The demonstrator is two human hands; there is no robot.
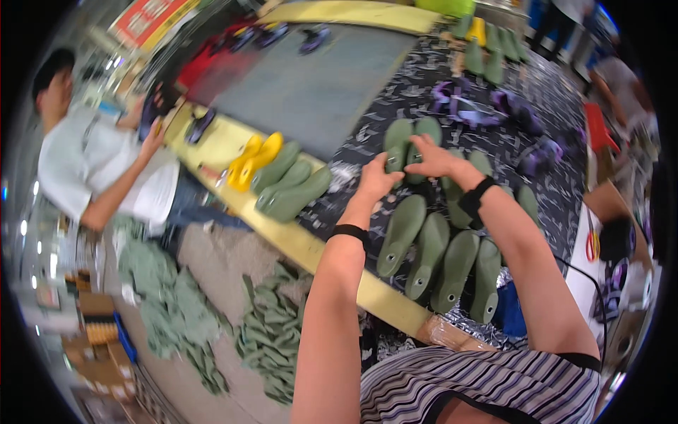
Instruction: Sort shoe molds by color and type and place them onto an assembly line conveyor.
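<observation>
My left hand [380,177] closes round the heel end of a green shoe last [397,133]. Right beside it, my right hand [432,160] grips the heel of a second green shoe last [429,127], its fingers bent over the top. Both lasts lie side by side on the black-and-white patterned table covering, toes pointing away from me. Closer to me, a row of several green shoe lasts [429,256] lies with toes away and metal-rimmed holes at the heels. My right forearm partly covers more green lasts [454,192] behind that row.
Yellow lasts [245,164] and green lasts [293,182] sit on the pale yellow ledge [265,225] to the left. Purple-black shoe uppers [462,106] lie farther back. A co-worker [113,166] stands at left handling a dark upper. Green pieces [272,336] are heaped below the ledge.
</observation>
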